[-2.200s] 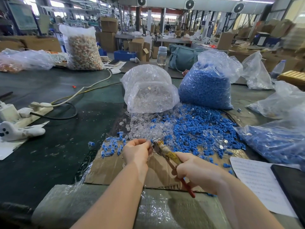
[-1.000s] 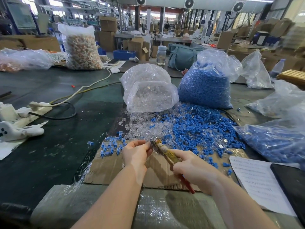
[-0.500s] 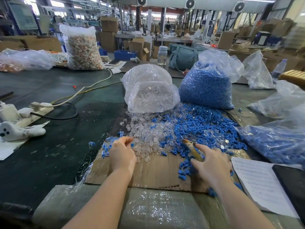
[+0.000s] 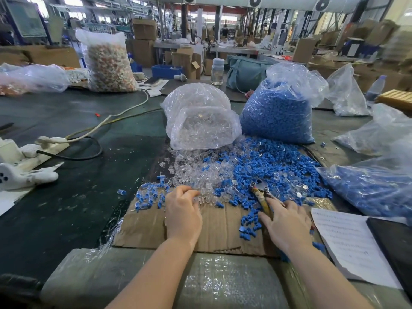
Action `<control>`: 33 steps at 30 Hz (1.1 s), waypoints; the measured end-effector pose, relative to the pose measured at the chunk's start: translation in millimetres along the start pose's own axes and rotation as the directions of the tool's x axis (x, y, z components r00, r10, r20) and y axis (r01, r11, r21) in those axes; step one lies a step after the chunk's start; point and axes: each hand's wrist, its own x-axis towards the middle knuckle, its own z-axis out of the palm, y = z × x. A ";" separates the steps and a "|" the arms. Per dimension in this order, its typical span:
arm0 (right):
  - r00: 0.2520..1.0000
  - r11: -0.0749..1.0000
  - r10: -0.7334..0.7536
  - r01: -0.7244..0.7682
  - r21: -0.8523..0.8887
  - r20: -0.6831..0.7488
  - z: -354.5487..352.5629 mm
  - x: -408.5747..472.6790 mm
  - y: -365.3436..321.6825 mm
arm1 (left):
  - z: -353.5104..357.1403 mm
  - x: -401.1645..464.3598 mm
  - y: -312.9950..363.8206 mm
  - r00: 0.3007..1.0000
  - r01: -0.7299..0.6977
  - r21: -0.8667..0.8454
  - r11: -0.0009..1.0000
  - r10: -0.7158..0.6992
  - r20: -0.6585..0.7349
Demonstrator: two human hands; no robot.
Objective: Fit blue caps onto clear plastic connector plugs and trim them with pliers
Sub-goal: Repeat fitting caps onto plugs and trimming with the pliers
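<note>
a: where do the clear plugs (image 4: 196, 175) lie from the left hand (image 4: 182, 210)?

b: straight ahead of it and a little right, loose on the cardboard sheet (image 4: 142, 224) on the worktop. its fingertips curl down into the near edge of the heap. whether that grip already pinches a plug i cannot tell.

a: and the blue caps (image 4: 274, 168)?

b: spread ahead of and around the right hand (image 4: 287, 221), which is the nearer one to them. a few lie just left of its thumb.

a: the pliers (image 4: 260, 195)?

b: under the right hand, fingers resting along the handles. long axis runs away from the person, tilting left, nose pointing into the caps.

a: do the plugs point one way?

b: no, they lie jumbled, too small to read each axis. i'd guess one needs turning before a cap goes on.
</note>
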 end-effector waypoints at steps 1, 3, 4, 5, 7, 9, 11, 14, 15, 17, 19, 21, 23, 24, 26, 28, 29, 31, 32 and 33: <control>1.000 1.000 0.003 -0.003 0.004 0.015 -0.5 -0.7 -1.6 | 3.6 -3.9 3.1 0.999 -0.032 -0.024 0.999 0.032 0.010; 1.000 1.000 -0.017 0.017 -0.005 -0.001 -1.8 -3.9 -5.5 | 11.0 -10.4 7.8 0.996 -0.078 -0.048 0.996 0.080 0.039; 0.999 0.999 -0.039 0.039 -0.009 -0.026 -2.4 -6.2 -8.0 | 14.5 -12.5 9.2 0.994 -0.092 -0.049 0.995 0.094 0.056; 0.996 0.998 -0.070 0.069 -0.012 -0.058 -3.0 -8.5 -10.9 | 17.2 -13.9 10.4 0.992 -0.101 -0.047 0.994 0.104 0.073; 0.981 0.988 -0.151 0.151 -0.009 -0.121 -2.7 -12.3 -17.2 | 21.3 -14.4 12.3 0.988 -0.117 -0.017 0.993 0.118 0.104; 0.962 0.973 -0.230 0.232 -0.002 -0.150 -0.7 -14.4 -23.9 | 24.2 -12.2 13.5 0.985 -0.124 0.070 0.990 0.115 0.128; 0.948 0.959 -0.280 0.284 -0.002 -0.152 1.0 -15.4 -30.1 | 25.4 -8.0 13.8 0.982 -0.117 0.177 0.977 0.088 0.167; 0.935 0.942 -0.335 0.336 -0.008 -0.118 3.1 -17.0 -36.1 | 24.7 -1.6 12.1 0.968 -0.087 0.257 0.963 0.021 0.249; 0.931 0.936 -0.350 0.351 -0.011 -0.102 4.0 -17.6 -37.1 | 24.8 0.1 11.3 0.964 -0.089 0.260 0.961 0.017 0.266; 0.925 0.928 -0.373 0.372 -0.024 -0.078 6.0 -18.4 -37.8 | 26.3 2.4 8.5 0.964 -0.108 0.228 0.968 0.046 0.261; 0.916 0.919 -0.394 0.393 -0.027 -0.074 7.4 -17.5 -38.7 | 28.5 2.3 5.8 0.970 -0.131 0.170 0.977 0.090 0.226; 0.909 0.912 -0.410 0.410 -0.009 -0.074 8.0 -16.2 -39.9 | 30.4 -0.3 4.6 0.971 -0.129 0.113 0.985 0.102 0.216; 0.908 0.909 -0.413 0.415 0.020 -0.075 7.7 -15.5 -41.3 | 30.1 -3.3 4.8 0.973 -0.104 0.060 0.993 0.089 0.215; 0.909 0.910 -0.409 0.412 0.039 -0.077 7.3 -15.6 -41.8 | 29.6 -4.4 5.2 0.974 -0.101 0.045 0.994 0.089 0.209; 0.914 0.912 -0.395 0.402 0.084 -0.091 6.3 -16.6 -42.8 | 28.5 -6.3 6.0 0.976 -0.105 0.019 0.994 0.100 0.192; 0.922 0.917 -0.368 0.381 0.118 -0.117 5.8 -18.6 -44.2 | 27.2 -8.5 7.0 0.979 -0.105 -0.006 0.994 0.104 0.176; 0.925 0.920 -0.355 0.371 0.129 -0.133 6.2 -19.4 -44.9 | 26.9 -9.4 7.5 0.980 -0.104 -0.011 0.995 0.104 0.172; 0.927 0.920 -0.340 0.363 0.145 -0.158 7.8 -20.6 -46.0 | 26.6 -10.6 7.6 0.980 -0.104 -0.011 0.994 0.105 0.170; 0.925 0.918 -0.341 0.366 0.153 -0.166 8.8 -21.0 -46.2 | 26.4 -10.6 7.6 0.980 -0.103 -0.008 0.995 0.102 0.172; 0.923 0.914 -0.341 0.369 0.166 -0.175 9.3 -21.4 -46.4 | 26.1 -10.2 7.9 0.979 -0.098 -0.004 0.995 0.098 0.177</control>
